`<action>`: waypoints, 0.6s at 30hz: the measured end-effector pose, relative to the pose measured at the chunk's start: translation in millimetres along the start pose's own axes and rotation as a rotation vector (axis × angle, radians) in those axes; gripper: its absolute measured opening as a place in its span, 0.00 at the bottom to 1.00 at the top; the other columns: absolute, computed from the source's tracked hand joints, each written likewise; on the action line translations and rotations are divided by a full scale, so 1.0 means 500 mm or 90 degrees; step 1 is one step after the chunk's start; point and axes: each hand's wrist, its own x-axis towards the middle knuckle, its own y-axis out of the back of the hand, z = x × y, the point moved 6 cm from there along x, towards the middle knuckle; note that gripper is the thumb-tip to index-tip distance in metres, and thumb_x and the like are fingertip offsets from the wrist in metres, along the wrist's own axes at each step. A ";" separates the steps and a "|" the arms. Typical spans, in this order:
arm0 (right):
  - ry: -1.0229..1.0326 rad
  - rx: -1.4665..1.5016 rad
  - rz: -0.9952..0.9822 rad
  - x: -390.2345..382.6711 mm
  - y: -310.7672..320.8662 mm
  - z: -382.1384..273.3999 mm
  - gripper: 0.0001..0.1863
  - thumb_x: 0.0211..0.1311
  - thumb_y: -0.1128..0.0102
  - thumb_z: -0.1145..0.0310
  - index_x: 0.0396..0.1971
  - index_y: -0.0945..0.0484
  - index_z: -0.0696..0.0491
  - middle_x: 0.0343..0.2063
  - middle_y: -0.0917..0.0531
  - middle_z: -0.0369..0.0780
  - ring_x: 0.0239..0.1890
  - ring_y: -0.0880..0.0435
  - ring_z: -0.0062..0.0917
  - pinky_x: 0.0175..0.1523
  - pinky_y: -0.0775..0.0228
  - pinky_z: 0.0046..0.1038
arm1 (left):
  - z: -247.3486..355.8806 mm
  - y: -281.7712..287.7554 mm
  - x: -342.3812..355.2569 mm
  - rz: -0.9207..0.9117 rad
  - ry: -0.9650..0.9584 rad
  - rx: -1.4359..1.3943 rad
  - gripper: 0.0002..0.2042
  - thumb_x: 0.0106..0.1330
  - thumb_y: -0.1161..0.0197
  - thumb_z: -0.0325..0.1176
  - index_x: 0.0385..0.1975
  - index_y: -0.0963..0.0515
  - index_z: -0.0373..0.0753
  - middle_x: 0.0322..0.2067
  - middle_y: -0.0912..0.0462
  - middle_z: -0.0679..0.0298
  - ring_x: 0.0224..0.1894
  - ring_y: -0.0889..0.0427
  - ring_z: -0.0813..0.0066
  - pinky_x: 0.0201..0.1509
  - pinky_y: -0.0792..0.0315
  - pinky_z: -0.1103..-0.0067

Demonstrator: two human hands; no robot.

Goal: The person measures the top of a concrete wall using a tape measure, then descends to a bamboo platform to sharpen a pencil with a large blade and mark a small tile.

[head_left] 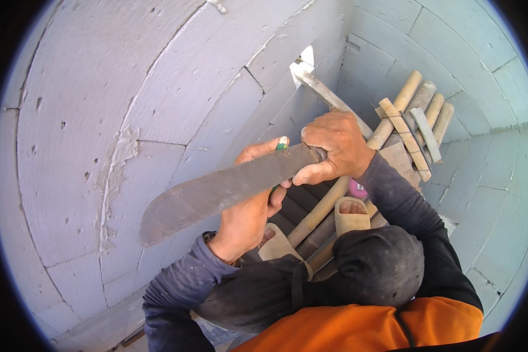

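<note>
My right hand (333, 146) grips the handle of a long, dull grey machete (217, 190) whose blade runs down to the left across the wall. Behind the blade, my left hand (249, 214) holds a green pencil (282, 143) with its tip showing above the blade's back edge. Both hands are close to the grey block wall (100, 117). I wear dark long sleeves and an orange vest.
Below me is a bamboo scaffold (405, 117) lashed together, with a wooden plank (328, 97) slanting up to a gap in the wall. My feet in tan sandals (352, 220) stand on bamboo poles. More block wall (487, 193) closes the right side.
</note>
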 end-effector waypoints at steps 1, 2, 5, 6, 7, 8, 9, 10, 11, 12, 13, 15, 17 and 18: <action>0.013 -0.013 -0.003 -0.005 0.001 0.004 0.40 0.46 0.25 0.26 0.10 0.32 0.49 0.08 0.34 0.35 0.10 0.33 0.30 0.19 0.43 0.34 | -0.002 -0.001 -0.004 0.004 0.015 0.002 0.17 0.82 0.43 0.38 0.64 0.25 0.39 0.36 0.21 0.67 0.27 0.29 0.86 0.23 0.41 0.87; 0.026 -0.026 -0.007 -0.012 0.001 0.010 0.40 0.46 0.25 0.26 0.10 0.32 0.49 0.08 0.33 0.35 0.11 0.33 0.30 0.20 0.43 0.35 | 0.002 -0.003 -0.006 0.012 0.016 0.012 0.16 0.82 0.43 0.38 0.63 0.25 0.39 0.36 0.21 0.67 0.27 0.29 0.86 0.23 0.41 0.87; -0.036 -0.080 0.016 -0.037 0.016 0.056 0.41 0.50 0.28 0.26 0.11 0.31 0.51 0.09 0.32 0.37 0.13 0.31 0.32 0.22 0.40 0.35 | 0.004 -0.012 -0.017 -0.011 0.025 0.038 0.15 0.82 0.44 0.37 0.62 0.25 0.39 0.34 0.20 0.66 0.26 0.30 0.85 0.23 0.42 0.87; -0.182 -0.072 0.073 -0.052 0.027 0.098 0.40 0.57 0.32 0.27 0.14 0.28 0.54 0.10 0.31 0.39 0.13 0.30 0.37 0.22 0.39 0.36 | -0.006 -0.025 -0.027 -0.053 0.032 0.045 0.14 0.82 0.44 0.37 0.61 0.25 0.39 0.33 0.20 0.67 0.26 0.30 0.85 0.23 0.42 0.87; -0.331 -0.096 0.100 -0.066 0.055 0.150 0.40 0.62 0.35 0.29 0.17 0.26 0.57 0.11 0.31 0.40 0.14 0.31 0.35 0.22 0.38 0.35 | -0.013 -0.037 -0.033 -0.095 0.038 0.052 0.14 0.82 0.44 0.36 0.61 0.25 0.39 0.33 0.20 0.67 0.26 0.30 0.85 0.23 0.42 0.87; -0.358 -0.048 0.129 -0.064 0.080 0.160 0.40 0.62 0.35 0.29 0.17 0.25 0.57 0.11 0.31 0.41 0.14 0.32 0.32 0.22 0.38 0.34 | -0.005 -0.033 -0.029 -0.071 0.026 0.057 0.13 0.83 0.46 0.37 0.57 0.22 0.38 0.32 0.19 0.65 0.25 0.30 0.84 0.23 0.42 0.86; -0.385 0.000 0.158 -0.062 0.098 0.168 0.40 0.62 0.35 0.29 0.18 0.25 0.58 0.12 0.32 0.41 0.14 0.33 0.29 0.22 0.39 0.33 | 0.000 -0.025 -0.018 -0.043 0.027 0.015 0.13 0.83 0.46 0.38 0.56 0.22 0.38 0.32 0.19 0.64 0.25 0.30 0.84 0.23 0.41 0.86; -0.345 0.021 0.131 -0.054 0.093 0.155 0.40 0.62 0.35 0.29 0.18 0.25 0.57 0.12 0.32 0.41 0.14 0.34 0.28 0.22 0.39 0.33 | 0.005 -0.014 -0.004 -0.015 0.027 -0.027 0.14 0.83 0.47 0.39 0.56 0.22 0.38 0.32 0.19 0.64 0.25 0.30 0.83 0.23 0.40 0.85; -0.314 0.043 0.107 -0.050 0.080 0.124 0.40 0.62 0.35 0.29 0.18 0.26 0.57 0.12 0.32 0.40 0.15 0.34 0.27 0.22 0.40 0.33 | 0.004 -0.003 0.004 0.010 0.034 -0.066 0.14 0.83 0.48 0.39 0.56 0.22 0.38 0.32 0.19 0.64 0.25 0.30 0.83 0.24 0.40 0.85; -0.277 0.059 0.084 -0.042 0.068 0.097 0.40 0.62 0.34 0.29 0.17 0.26 0.57 0.12 0.33 0.40 0.15 0.35 0.25 0.22 0.40 0.32 | 0.005 -0.002 0.007 0.025 0.059 -0.057 0.15 0.83 0.49 0.41 0.56 0.23 0.38 0.31 0.20 0.63 0.26 0.30 0.82 0.25 0.37 0.83; -0.214 0.068 0.061 -0.036 0.047 0.074 0.40 0.59 0.32 0.29 0.16 0.27 0.55 0.11 0.34 0.38 0.14 0.34 0.27 0.22 0.41 0.32 | 0.000 0.001 0.012 0.022 0.059 -0.084 0.15 0.83 0.48 0.39 0.58 0.23 0.37 0.32 0.20 0.64 0.26 0.29 0.83 0.25 0.37 0.84; -0.079 0.054 0.042 -0.011 0.015 0.020 0.39 0.52 0.27 0.28 0.14 0.29 0.52 0.10 0.34 0.37 0.12 0.32 0.30 0.20 0.41 0.34 | -0.008 0.013 0.015 0.024 0.056 -0.136 0.15 0.83 0.47 0.37 0.60 0.23 0.37 0.34 0.19 0.66 0.28 0.29 0.85 0.26 0.37 0.87; -0.027 0.036 0.009 0.007 0.010 -0.011 0.39 0.51 0.26 0.28 0.13 0.29 0.51 0.08 0.34 0.36 0.10 0.32 0.30 0.19 0.42 0.33 | 0.000 0.004 0.012 0.029 0.030 -0.124 0.15 0.83 0.46 0.37 0.62 0.24 0.37 0.37 0.19 0.66 0.30 0.28 0.85 0.27 0.36 0.87; -0.018 0.028 0.014 0.010 0.008 -0.013 0.39 0.51 0.26 0.28 0.13 0.29 0.51 0.08 0.34 0.35 0.10 0.33 0.30 0.18 0.42 0.33 | 0.003 0.001 0.012 0.033 0.017 -0.120 0.16 0.83 0.46 0.37 0.62 0.24 0.37 0.38 0.20 0.66 0.30 0.28 0.84 0.27 0.36 0.87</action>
